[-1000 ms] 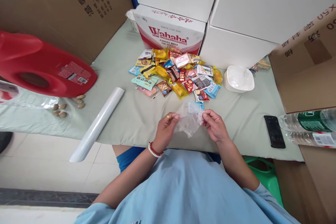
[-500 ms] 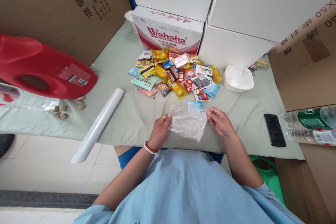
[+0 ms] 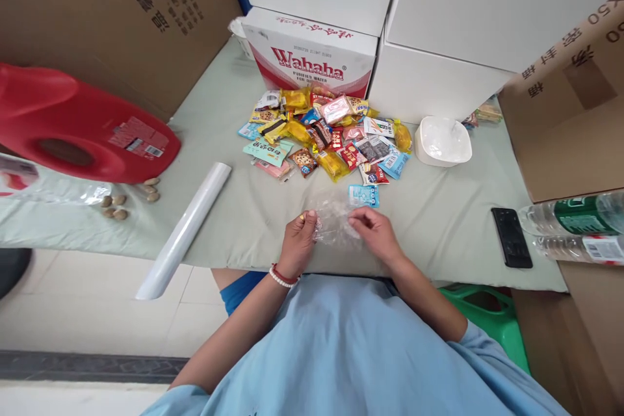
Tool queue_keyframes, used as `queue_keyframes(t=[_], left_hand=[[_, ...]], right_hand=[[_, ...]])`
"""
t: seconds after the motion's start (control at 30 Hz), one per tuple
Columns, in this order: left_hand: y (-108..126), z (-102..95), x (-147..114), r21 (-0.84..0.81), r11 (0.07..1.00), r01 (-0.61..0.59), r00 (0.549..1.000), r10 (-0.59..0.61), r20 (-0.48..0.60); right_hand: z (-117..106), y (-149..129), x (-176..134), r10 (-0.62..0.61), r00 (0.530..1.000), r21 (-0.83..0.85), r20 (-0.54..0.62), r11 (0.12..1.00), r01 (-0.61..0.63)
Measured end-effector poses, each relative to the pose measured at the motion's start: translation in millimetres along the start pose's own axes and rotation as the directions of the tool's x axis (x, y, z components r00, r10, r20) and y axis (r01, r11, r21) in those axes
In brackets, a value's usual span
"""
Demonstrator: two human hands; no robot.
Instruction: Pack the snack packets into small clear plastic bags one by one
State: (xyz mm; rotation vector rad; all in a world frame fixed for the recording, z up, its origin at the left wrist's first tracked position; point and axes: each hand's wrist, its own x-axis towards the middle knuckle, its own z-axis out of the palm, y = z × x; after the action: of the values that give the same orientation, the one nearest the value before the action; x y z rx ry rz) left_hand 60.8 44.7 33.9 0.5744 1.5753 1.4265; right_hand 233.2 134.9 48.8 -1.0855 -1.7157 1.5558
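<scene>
A crumpled clear plastic bag [image 3: 332, 224] hangs between my two hands, close to the table's front edge. My left hand [image 3: 298, 240] pinches its left side between thumb and fingers. My right hand [image 3: 376, 234] is closed on its right side, the fingertips pressed together. Just beyond the bag lies a small light-blue packet [image 3: 363, 195]. Farther back, a heap of wrapped snacks [image 3: 322, 133] in yellow, red, blue and pink wrappers spreads over the green tablecloth [image 3: 253, 221].
A white bowl [image 3: 442, 142] stands right of the snacks, a Wahaha carton [image 3: 312, 58] behind them. At left lie a plastic film roll [image 3: 188, 227], a red jug [image 3: 82, 130] and several brown nuts [image 3: 114, 207]. A phone [image 3: 511, 237] and water bottles [image 3: 580, 216] lie at right.
My right hand has moved left toward my left hand. The bag, spread wide before, is now bunched into a narrower shape between them.
</scene>
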Motion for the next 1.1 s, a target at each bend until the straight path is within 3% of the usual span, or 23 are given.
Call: queue_keyframes(t=[0.13, 0.23, 0.4, 0.53, 0.6, 0.7, 0.77, 0.93, 1.03, 1.1], left_hand=[[-9.6, -17.5, 3.3, 0.053, 0.998, -0.025, 0.994, 0.031, -0.105], [-15.5, -24.5, 4.7, 0.086, 0.996, -0.019, 0.990, 0.031, -0.136], [-14.0, -24.1, 4.2, 0.162, 0.987, -0.018, 0.992, 0.038, -0.124], [-9.0, -22.0, 3.3, 0.239, 0.971, -0.027, 0.993, 0.053, -0.103], [-7.8, -21.4, 3.1, 0.268, 0.963, -0.031, 0.993, 0.060, -0.103], [-8.3, -21.0, 2.9, 0.276, 0.960, -0.033, 0.992, 0.066, -0.111], [-9.8, -20.9, 2.4, 0.269, 0.962, -0.040, 0.991, 0.072, -0.112], [-13.3, -20.6, -1.8, 0.248, 0.966, -0.069, 0.991, 0.094, -0.092], [-12.9, -20.9, -6.4, 0.251, 0.965, -0.079, 0.992, 0.102, -0.080], [-11.9, -21.6, -9.7, 0.259, 0.962, -0.083, 0.992, 0.105, -0.072]], right_hand=[[-39.5, 9.9, -0.7, 0.163, 0.955, 0.203, -0.248, 0.973, -0.114], [-71.9, 18.5, -8.6, 0.222, 0.905, 0.193, -0.362, 0.968, -0.160], [-105.5, 31.2, -22.8, 0.185, 0.891, -0.146, -0.415, 0.953, -0.266], [-98.0, 16.6, -21.4, -0.027, 0.876, -0.390, -0.482, 0.901, -0.187], [-83.3, 2.4, -13.7, -0.143, 0.903, -0.430, -0.406, 0.901, -0.050], [-55.9, -15.3, 6.2, -0.259, 0.949, -0.430, -0.181, 0.888, 0.160], [-38.0, -20.5, 23.2, -0.292, 0.956, -0.420, -0.037, 0.872, 0.250], [-0.3, -16.5, 64.4, -0.300, 0.926, -0.315, 0.228, 0.878, 0.361], [15.5, -11.7, 78.5, -0.310, 0.858, -0.189, 0.408, 0.891, 0.412], [20.6, -8.7, 81.0, -0.338, 0.832, -0.150, 0.440, 0.886, 0.440]])
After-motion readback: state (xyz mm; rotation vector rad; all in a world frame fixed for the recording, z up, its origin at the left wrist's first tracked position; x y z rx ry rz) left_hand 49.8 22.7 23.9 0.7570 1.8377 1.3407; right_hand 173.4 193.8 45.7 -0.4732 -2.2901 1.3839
